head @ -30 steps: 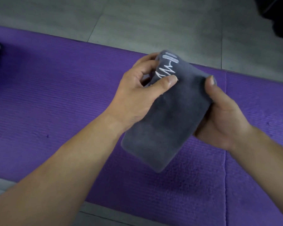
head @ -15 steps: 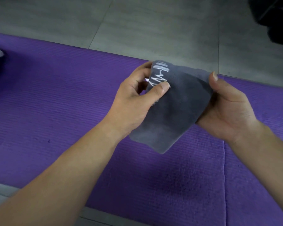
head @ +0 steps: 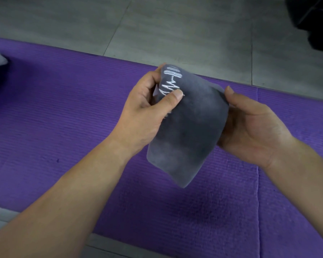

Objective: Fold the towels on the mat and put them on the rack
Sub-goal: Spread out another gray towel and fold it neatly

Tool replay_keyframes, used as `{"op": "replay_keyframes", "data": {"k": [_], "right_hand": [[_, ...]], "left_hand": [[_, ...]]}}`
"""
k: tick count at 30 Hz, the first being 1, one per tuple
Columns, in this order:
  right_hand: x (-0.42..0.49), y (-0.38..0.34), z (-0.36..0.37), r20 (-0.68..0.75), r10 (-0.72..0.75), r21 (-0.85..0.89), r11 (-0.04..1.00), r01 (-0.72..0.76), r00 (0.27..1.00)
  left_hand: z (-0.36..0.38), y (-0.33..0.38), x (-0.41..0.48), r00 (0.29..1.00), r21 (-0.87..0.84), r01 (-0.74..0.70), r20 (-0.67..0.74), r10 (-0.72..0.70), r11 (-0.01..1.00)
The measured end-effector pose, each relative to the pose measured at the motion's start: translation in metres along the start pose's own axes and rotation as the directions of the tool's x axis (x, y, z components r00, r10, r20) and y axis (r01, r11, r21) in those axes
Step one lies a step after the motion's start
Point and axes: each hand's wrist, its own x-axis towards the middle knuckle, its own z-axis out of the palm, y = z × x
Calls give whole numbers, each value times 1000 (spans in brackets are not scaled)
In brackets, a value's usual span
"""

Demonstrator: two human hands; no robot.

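One grey folded towel (head: 186,127), white stitching (head: 171,81) near its top, held in the air above the purple mat (head: 63,118). Grip: left hand (head: 144,112) pinches the upper left edge, thumb on the stitching; right hand (head: 250,127) clasps the right edge, fingers hidden behind. Surround: grey tiled floor (head: 175,25).

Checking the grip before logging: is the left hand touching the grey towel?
Touching. The head view shows the left hand pinching the towel, thumb pressed on its white stitching.
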Motion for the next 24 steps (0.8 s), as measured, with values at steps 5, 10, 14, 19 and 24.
{"op": "replay_keyframes", "data": {"k": [5,10,14,19,24], "right_hand": [[-4,-6,-2,-8,-403,-172,902,395,915],[-14,-15,-11,102,-483,-928,269,258,870],[-40,-19,-2,149,-409,-958,168,234,900],[-38,-22,-6,124,-183,-842,501,201,975],[39,13,-34,-188,-122,-644,765,-28,975]], "left_hand": [[-4,7,1,998,197,43,34,-50,979],[-5,12,-3,997,532,11,60,-51,847],[-5,27,-19,983,536,66,109,-146,842],[-4,37,-22,931,423,280,98,-351,862],[-3,-35,17,827,378,543,-86,-556,750]]}}
